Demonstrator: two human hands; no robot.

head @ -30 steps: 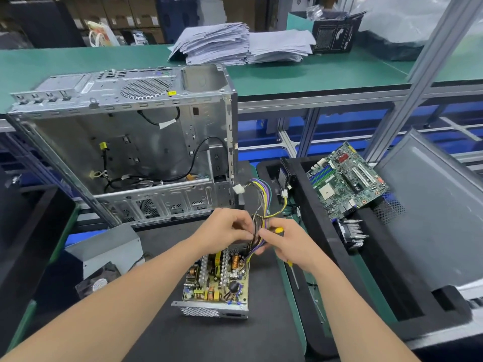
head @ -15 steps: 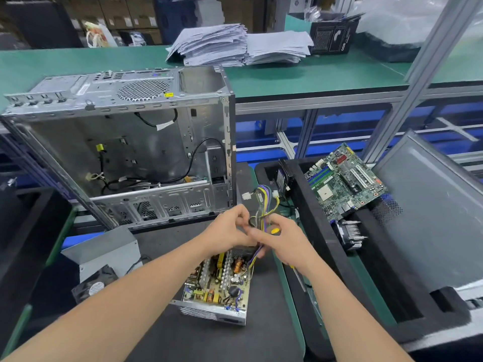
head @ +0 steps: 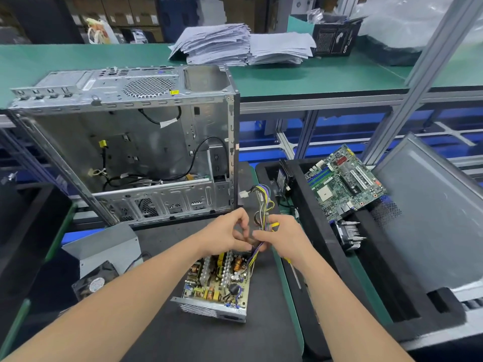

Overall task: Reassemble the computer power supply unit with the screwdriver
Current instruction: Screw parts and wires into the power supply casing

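At the far end of the power supply unit, left hand and right hand pinch its wire bundle; right also grips the screwdriver; unit's long side runs back toward the person.

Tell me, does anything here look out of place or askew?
Yes. The motherboard lies tilted against the black tray's wall, not flat. The power supply stands open, its cover apart to the left, while the left hand and right hand pinch its wire bundle; the right also holds the screwdriver.
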